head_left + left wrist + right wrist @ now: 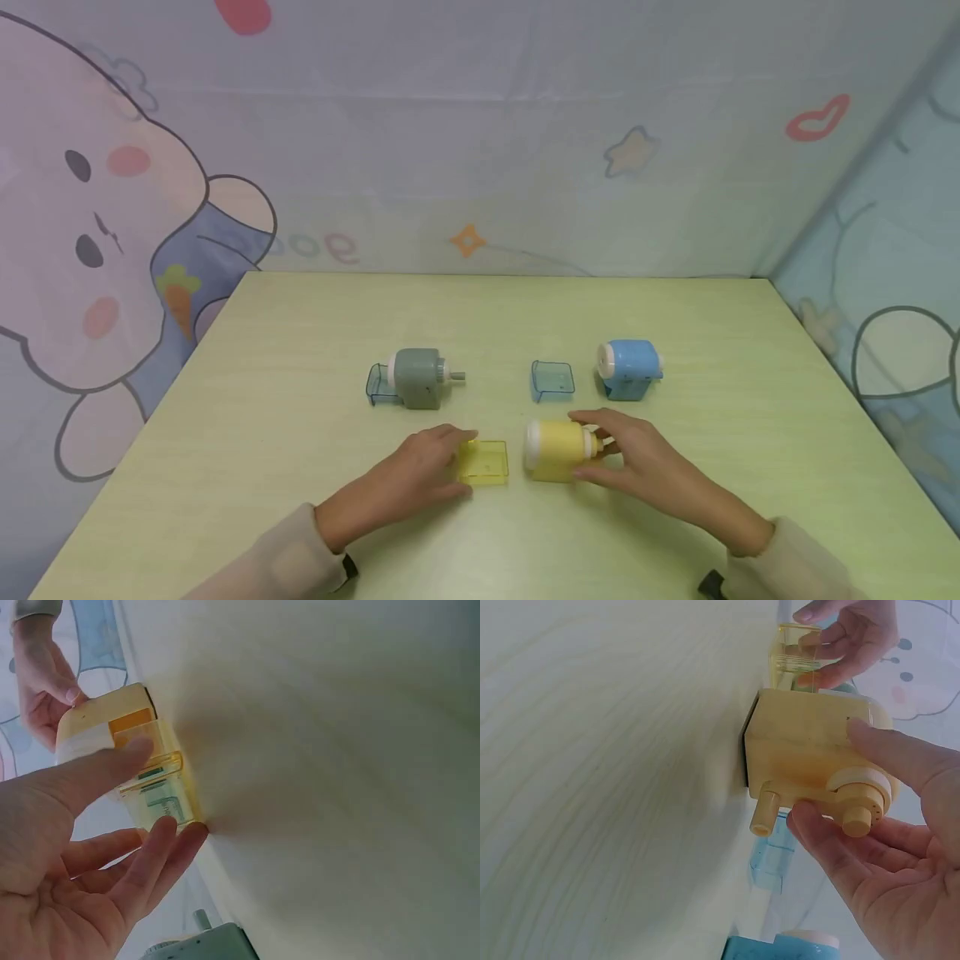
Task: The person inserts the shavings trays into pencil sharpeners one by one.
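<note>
A yellow crank pencil sharpener [557, 450] with a white front rim stands near the middle of the table. My right hand [637, 458] holds it from the crank end, thumb on one side and fingers on the other, as the right wrist view shows. Left of it lies a clear yellow shavings drawer [483, 463]. My left hand [420, 467] spans this drawer from the left, thumb and fingers spread to either side with fingertips close to its edges. Whether they press on it is hard to tell. In the right wrist view the sharpener's crank handle [765, 814] points downward.
Behind stand a grey-green sharpener [417, 379] with a clear bluish drawer [381, 383] at its left, and a blue sharpener [632, 367] with a separate clear blue drawer [552, 379] beside it. A printed curtain [480, 150] hangs beyond the table's far edge.
</note>
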The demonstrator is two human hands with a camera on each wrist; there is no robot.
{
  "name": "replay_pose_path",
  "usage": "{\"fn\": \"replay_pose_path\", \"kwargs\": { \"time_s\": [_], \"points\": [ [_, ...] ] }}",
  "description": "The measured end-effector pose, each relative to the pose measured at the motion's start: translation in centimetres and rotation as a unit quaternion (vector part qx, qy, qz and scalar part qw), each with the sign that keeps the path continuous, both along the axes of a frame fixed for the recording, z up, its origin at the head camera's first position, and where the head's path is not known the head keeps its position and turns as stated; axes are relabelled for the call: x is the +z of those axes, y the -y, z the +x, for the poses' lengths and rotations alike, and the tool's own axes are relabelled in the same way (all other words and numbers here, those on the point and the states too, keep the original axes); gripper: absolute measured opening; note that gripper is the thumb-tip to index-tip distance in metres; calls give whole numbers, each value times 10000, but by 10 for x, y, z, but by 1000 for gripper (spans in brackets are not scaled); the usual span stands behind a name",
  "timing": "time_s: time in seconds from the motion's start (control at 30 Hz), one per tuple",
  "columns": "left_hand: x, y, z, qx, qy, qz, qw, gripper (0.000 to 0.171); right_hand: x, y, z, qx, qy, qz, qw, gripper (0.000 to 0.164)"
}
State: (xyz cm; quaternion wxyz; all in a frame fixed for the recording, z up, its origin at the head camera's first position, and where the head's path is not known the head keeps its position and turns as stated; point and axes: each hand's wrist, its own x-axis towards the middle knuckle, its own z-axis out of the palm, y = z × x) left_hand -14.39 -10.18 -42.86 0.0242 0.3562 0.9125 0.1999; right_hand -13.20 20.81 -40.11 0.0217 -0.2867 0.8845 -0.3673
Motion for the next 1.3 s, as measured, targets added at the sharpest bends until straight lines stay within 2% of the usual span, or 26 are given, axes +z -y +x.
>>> {"fn": "replay_pose_path", "kwargs": {
  "time_s": [0.2, 0.4, 0.6, 1.3],
  "points": [
    [-5, -7, -2, -146, -144, 112, 9997, 54, -1, 2, -4, -20, -26, 78, 10000, 57],
    [-4, -15, -4, -314, -251, 90, 9992, 52, -3, 3, -5, -5, -38, 143, 9999, 55],
    [0, -21, -5, -328, -225, 13, 9992, 52, -3, 2, -5, -21, -22, 183, 9998, 54],
    [0, -31, -8, -349, -291, 34, 9990, 53, 1, 2, -4, -9, 274, 89, 9996, 52]
  ]
}}
